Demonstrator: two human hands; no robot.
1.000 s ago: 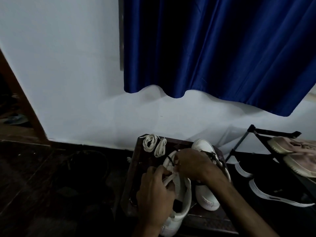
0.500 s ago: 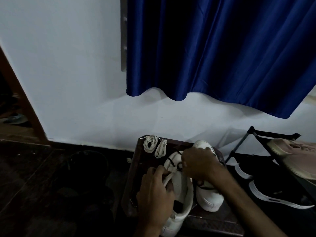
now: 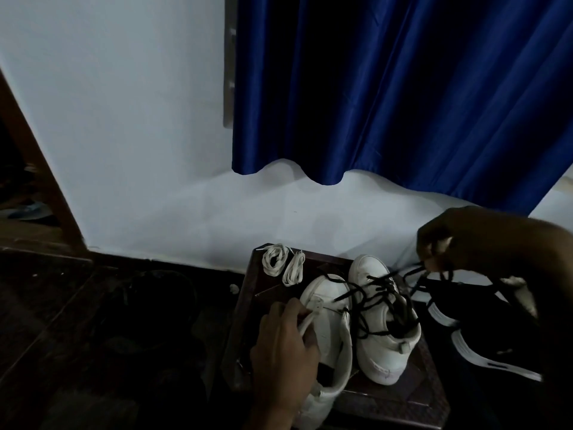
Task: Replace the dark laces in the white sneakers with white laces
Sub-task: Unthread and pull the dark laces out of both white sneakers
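Two white sneakers stand on a small dark wooden stool (image 3: 403,401). My left hand (image 3: 283,349) grips the left sneaker (image 3: 328,330) by its side flap. My right hand (image 3: 459,240) is raised to the right and pinches the dark lace (image 3: 376,290), which trails loosely from the left sneaker over the right sneaker (image 3: 381,346). Two coiled white laces (image 3: 283,263) lie at the stool's far left corner.
A blue curtain (image 3: 387,88) hangs over the white wall behind the stool. At the right stand a shoe rack and a dark shoe with white stripes (image 3: 496,346). A dark round object (image 3: 161,302) sits on the dark floor to the left.
My right hand rose up and to the right, drawing the dark lace out of the left sneaker. My left hand stays on that sneaker.
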